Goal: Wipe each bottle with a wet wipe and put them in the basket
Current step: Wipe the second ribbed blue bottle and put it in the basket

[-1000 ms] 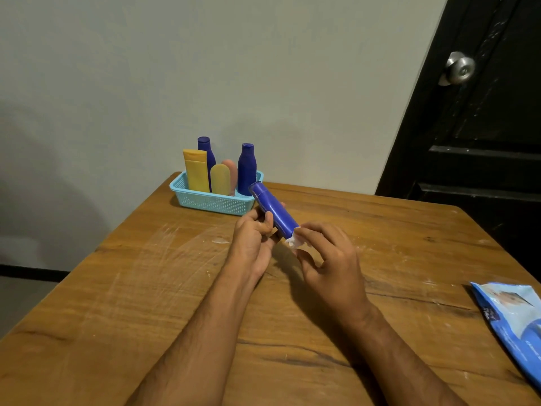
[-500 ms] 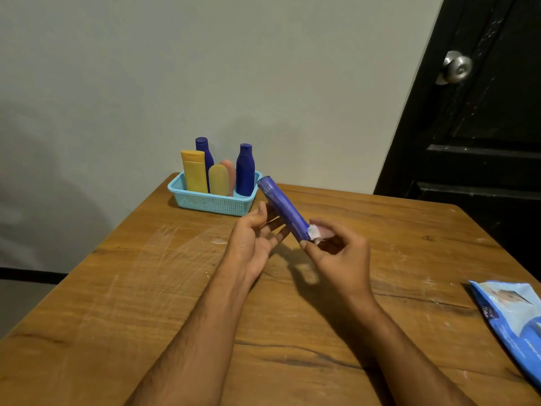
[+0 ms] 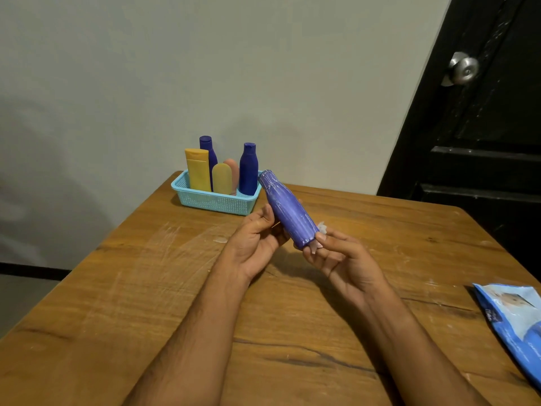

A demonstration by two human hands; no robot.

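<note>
A streaked blue bottle (image 3: 288, 212) tilts above the table, near the turquoise basket (image 3: 215, 199) of upright bottles.

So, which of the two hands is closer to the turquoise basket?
Left. The left hand holds the purple bottle just in front of the basket. The right hand grips the bottle's lower end with the wipe, farther away.

Both hands (image 3: 257, 238) (image 3: 342, 259) hold a tilted blue bottle (image 3: 288, 210) above the table (image 3: 146, 288)

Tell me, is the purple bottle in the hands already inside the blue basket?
No, the purple bottle is held above the table, outside the basket.
</note>
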